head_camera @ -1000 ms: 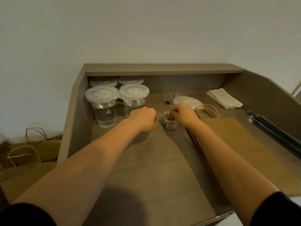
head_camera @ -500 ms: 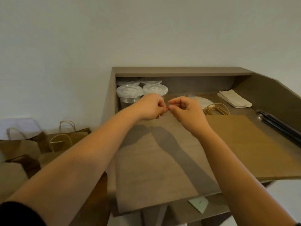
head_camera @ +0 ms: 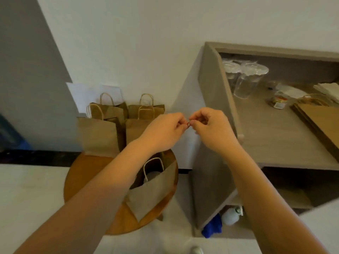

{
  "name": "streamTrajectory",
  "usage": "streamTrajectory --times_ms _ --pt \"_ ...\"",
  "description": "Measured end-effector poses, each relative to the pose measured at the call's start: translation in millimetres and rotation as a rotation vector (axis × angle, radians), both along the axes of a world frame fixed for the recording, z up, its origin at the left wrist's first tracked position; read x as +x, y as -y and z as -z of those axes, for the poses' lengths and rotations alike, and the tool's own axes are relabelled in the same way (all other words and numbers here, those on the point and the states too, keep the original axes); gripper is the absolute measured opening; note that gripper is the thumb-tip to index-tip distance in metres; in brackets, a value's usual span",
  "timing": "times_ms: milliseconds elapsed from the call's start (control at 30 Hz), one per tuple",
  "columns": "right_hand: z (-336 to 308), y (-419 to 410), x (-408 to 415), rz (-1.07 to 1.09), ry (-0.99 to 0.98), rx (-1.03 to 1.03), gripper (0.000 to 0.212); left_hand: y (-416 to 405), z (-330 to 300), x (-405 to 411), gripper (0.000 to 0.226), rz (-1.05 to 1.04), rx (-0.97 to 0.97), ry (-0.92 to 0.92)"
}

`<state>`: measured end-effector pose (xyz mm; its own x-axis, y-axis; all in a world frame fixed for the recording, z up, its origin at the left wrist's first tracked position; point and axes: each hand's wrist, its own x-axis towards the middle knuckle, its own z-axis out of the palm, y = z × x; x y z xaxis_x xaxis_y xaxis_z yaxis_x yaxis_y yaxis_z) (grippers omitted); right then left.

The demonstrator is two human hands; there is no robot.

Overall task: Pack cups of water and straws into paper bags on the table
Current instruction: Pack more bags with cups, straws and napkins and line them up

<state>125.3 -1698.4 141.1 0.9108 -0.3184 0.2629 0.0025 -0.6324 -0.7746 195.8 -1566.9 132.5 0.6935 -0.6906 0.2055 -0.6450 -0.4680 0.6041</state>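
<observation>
Matt brown paper bags (head_camera: 102, 132), clear glossy plastic cups (head_camera: 247, 79), matt grey wood-grain desk (head_camera: 271, 136), polished round wooden stool (head_camera: 82, 176).

Setting: small takeaway drink-packing station, indoors. Evidence: walled wooden counter (head_camera: 271, 136) against a plain white wall; lidded clear cups (head_camera: 247, 77); stack of flat paper bags (head_camera: 319, 118); napkins (head_camera: 328, 88); upright handled bags (head_camera: 102, 125) on a round wooden stool (head_camera: 82, 173); tiled floor.
</observation>
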Motion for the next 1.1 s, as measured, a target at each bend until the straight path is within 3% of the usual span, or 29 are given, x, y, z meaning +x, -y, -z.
streamTrajectory --times_ms 100,233,333,533,633,700,733,800,833,933,1100 --pt "47.7 -31.8 10.0 -0.07 -0.213 0.039 0.024 -47.7 51.4 2.2 0.013 -0.076 0.03 -0.15" --pt "115.1 -46.5 17.2 -0.148 -0.588 0.077 0.018 -94.9 120.2 8.1 0.085 -0.201 0.283 -0.291" --pt "151.6 -52.5 19.1 -0.239 -0.724 0.068 0.018 -103.8 155.1 12.8 0.126 -0.248 0.459 -0.315" --pt "186.6 -59.7 37.4 -0.356 -0.783 0.084 0.019 -91.3 192.8 33.7 0.144 -0.399 0.51 -0.353" --pt "193.4 -56.8 55.5 -0.394 -0.779 0.104 0.02 -82.2 203.8 48.2 0.14 -0.41 0.42 -0.375" --pt "196.6 -53.9 69.3 -0.418 -0.788 0.114 0.017 -76.3 209.2 55.7 0.125 -0.388 0.404 -0.43" --pt "197.9 -52.5 76.3 -0.424 -0.788 0.114 0.016 -73.8 211.9 59.9 0.107 -0.39 0.412 -0.439" --pt "200.8 -49.2 89.5 -0.437 -0.776 0.1 0.016 -69.2 216.4 66.8 0.039 -0.412 0.406 -0.414" --pt "202.1 -47.6 95.6 -0.448 -0.768 0.089 0.016 -67.4 218.0 68.8 0.027 -0.423 0.383 -0.421" --pt "204.9 -43.8 110.2 -0.481 -0.713 0.097 0.02 -64.2 225.8 75.0 0.042 -0.418 0.355 -0.503" --pt "206.4 -39.9 122.8 -0.453 -0.557 0.208 0.011 -66.7 225.2 90.3 0.029 -0.344 0.362 -0.543"
